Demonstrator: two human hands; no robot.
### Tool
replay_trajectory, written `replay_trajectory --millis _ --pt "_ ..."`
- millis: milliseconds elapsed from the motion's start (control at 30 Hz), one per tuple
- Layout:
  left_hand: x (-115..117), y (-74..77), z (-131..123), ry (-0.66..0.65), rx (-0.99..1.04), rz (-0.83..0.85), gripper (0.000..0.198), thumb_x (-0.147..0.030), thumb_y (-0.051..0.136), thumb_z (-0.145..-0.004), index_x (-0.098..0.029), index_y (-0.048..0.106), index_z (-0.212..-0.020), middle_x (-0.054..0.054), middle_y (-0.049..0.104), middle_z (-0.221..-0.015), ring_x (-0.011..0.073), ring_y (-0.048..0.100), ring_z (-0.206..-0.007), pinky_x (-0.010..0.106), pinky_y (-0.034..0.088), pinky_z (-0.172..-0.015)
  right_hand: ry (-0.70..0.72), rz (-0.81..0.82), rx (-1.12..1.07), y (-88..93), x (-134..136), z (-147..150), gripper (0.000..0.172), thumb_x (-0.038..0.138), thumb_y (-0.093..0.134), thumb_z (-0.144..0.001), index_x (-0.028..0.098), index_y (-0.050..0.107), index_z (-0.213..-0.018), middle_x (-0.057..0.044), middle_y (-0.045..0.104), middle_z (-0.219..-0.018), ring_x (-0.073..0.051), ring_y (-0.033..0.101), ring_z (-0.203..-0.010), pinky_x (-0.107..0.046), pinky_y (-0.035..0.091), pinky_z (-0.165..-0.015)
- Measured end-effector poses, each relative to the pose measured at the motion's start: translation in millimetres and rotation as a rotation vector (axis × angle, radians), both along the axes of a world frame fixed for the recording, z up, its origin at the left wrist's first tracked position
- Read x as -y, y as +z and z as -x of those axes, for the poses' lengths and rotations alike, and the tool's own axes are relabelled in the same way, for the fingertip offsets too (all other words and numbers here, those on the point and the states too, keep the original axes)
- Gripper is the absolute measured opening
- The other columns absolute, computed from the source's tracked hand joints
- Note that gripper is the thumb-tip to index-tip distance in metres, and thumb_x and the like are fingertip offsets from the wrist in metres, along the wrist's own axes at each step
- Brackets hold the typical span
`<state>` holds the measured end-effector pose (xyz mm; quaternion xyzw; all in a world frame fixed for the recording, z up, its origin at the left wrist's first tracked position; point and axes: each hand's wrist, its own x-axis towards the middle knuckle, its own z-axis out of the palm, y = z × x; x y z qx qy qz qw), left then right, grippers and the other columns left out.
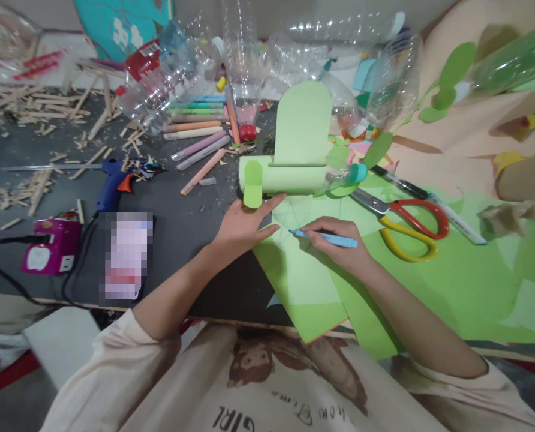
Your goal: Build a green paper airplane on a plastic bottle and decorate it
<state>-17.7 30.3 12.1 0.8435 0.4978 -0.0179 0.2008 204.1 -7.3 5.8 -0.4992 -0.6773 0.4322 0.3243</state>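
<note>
In my right hand point(339, 240) is a light blue marker point(333, 239), its tip down on a pale green sheet of paper point(310, 276). A star point(291, 217) drawn in blue lines shows on that sheet. My left hand point(245, 223) lies flat with fingers spread, its fingertips at the left edge of the sheet beside the star. Just beyond both hands rests a bottle wrapped in light green paper point(289, 178), with a teal cap and a rounded paper flap point(303, 123) standing up from it. Brighter green paper point(321, 321) lies beneath the pale sheet.
Scissors point(406, 225) with red and yellow handles and a black marker point(402, 183) lie to the right. On the left are a blue glue gun point(112, 183), a phone point(128, 255) and a purple box point(51, 246). Wood sticks point(38, 114), several markers and clear bottles point(240, 66) cover the back.
</note>
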Motion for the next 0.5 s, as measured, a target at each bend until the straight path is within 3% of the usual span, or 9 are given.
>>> replay_trajectory --millis 133,500 --pt "0 0.2 1 -0.012 -0.018 -0.004 0.061 -0.045 0.051 -0.094 -0.025 0.038 -0.15 0.006 0.068 -0.107 0.0246 0.062 -0.103 0.031 0.044 -0.091 -0.028 0.054 0.013 3.3 5 -9 0.02 0.032 0.061 -0.081 0.02 0.072 -0.07 -0.005 0.074 -0.065 -0.017 0.065 -0.059 -0.028 0.048 -0.056" --pt "1 -1.6 2 -0.006 -0.004 -0.03 0.061 -0.046 0.051 -0.093 -0.027 0.039 -0.15 0.006 0.068 -0.118 0.0257 0.06 -0.113 0.032 0.045 -0.094 -0.085 0.127 0.046 5.4 19 -23 0.019 0.032 0.063 -0.078 0.019 0.072 -0.067 -0.005 0.076 -0.069 -0.018 0.067 -0.06 -0.028 0.051 -0.057"
